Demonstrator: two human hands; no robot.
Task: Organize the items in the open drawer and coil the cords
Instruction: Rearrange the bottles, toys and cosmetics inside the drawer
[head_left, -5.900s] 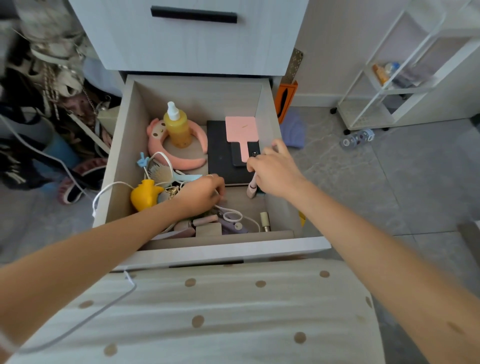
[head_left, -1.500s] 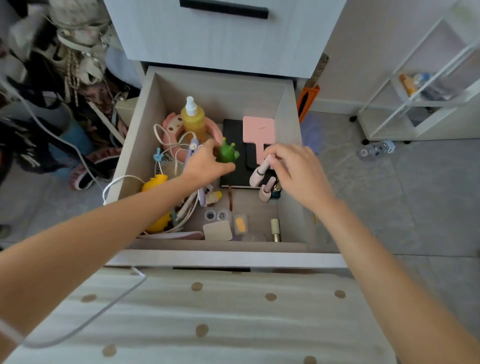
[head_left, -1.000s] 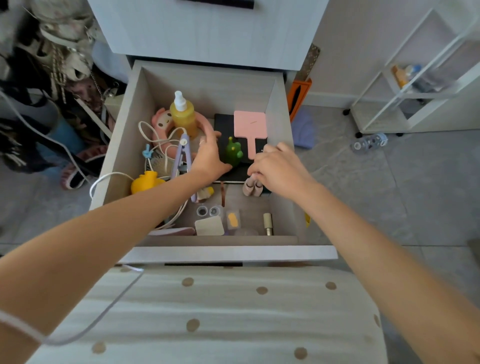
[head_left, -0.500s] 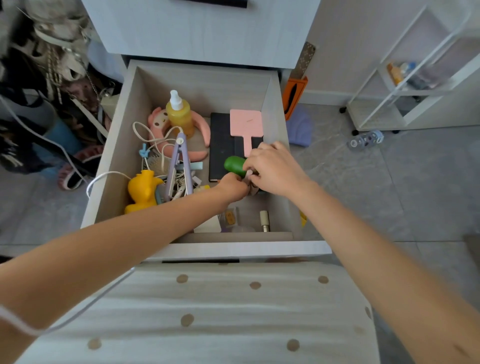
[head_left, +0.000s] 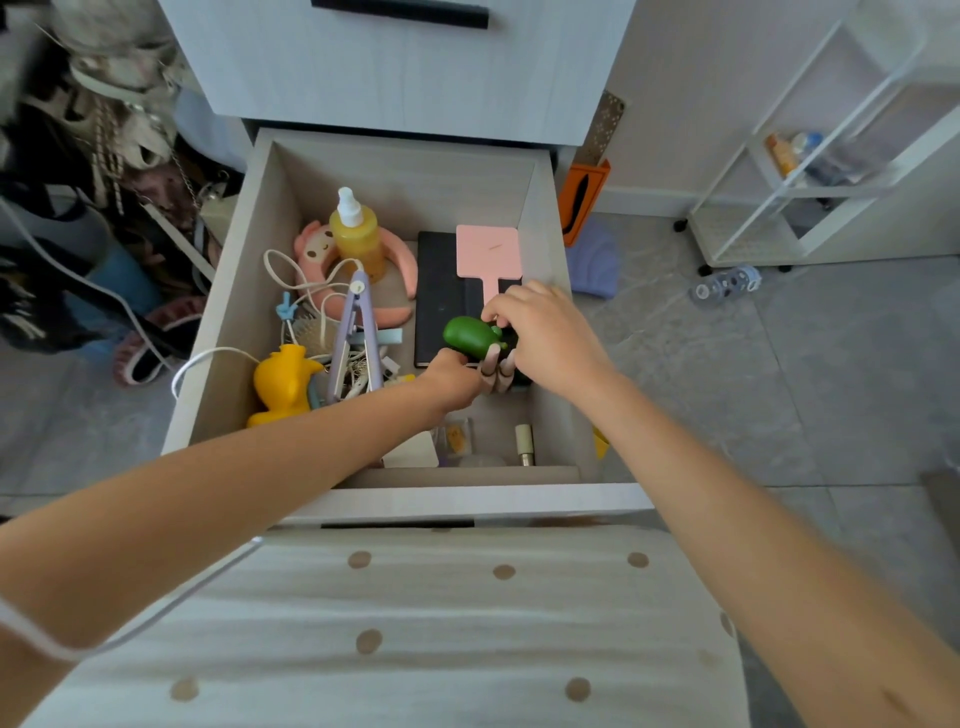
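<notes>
Drawer (head_left: 415, 187) — yellow toy (head_left: 283, 384), spray bottle (head_left: 356, 244), headband (head_left: 311, 249)

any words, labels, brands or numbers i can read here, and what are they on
No text in this view can be read.
yellow spray bottle: no label showing.
small packet with an orange mark, at the drawer's front: too small to read.
orange box beside the cabinet: a black shape, no letters legible.
bottles on the white shelf: blurred.

floor (head_left: 779, 395): grey marbled tile | wall (head_left: 701, 78): pale, plain | right side — white open shelf cart (head_left: 769, 197) | top: closed drawer front (head_left: 415, 67), black handle (head_left: 400, 13) — soft daylight
</notes>
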